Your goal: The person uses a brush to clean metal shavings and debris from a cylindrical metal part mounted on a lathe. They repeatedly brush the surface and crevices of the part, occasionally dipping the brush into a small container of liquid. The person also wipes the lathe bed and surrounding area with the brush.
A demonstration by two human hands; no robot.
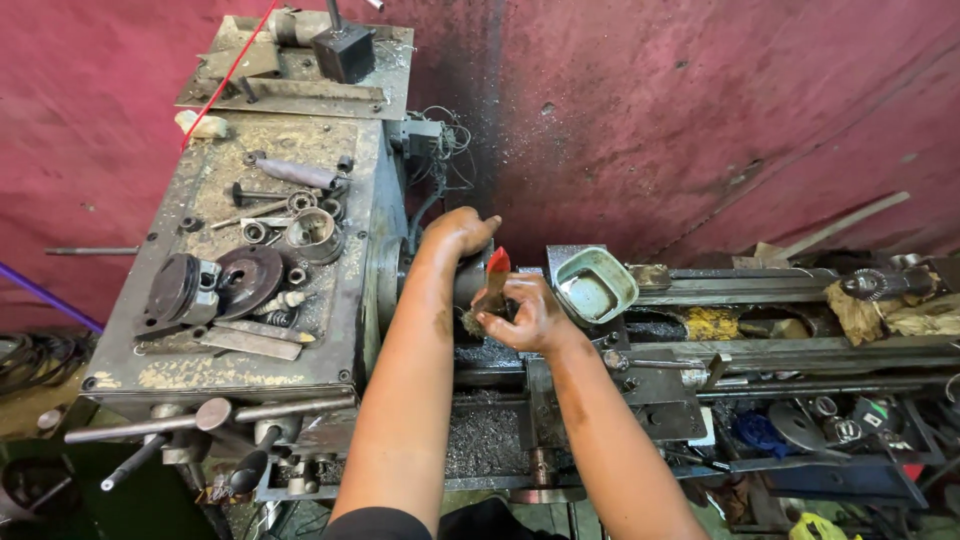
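Everything here sits around the lathe chuck, the dark round body at the right end of the grimy headstock. The left hand lies over the top of the chuck, fingers curled down its far side, so it is closed on the chuck and steadying it. Just right of the chuck, the right hand is clamped on a brush with a red handle, its worn bristle end pressed at the chuck's face and the handle tilted up and away. Farther right of the chuck, a small green tray sits on the carriage, and below the chuck metal chips lie heaped in the bed.

To do this brushing well, I judge that the spindle should stay dead while the left hand turns the chuck a little at a time; short strokes should push swarf down and away from the jaws, with fingers kept off the sharp chips
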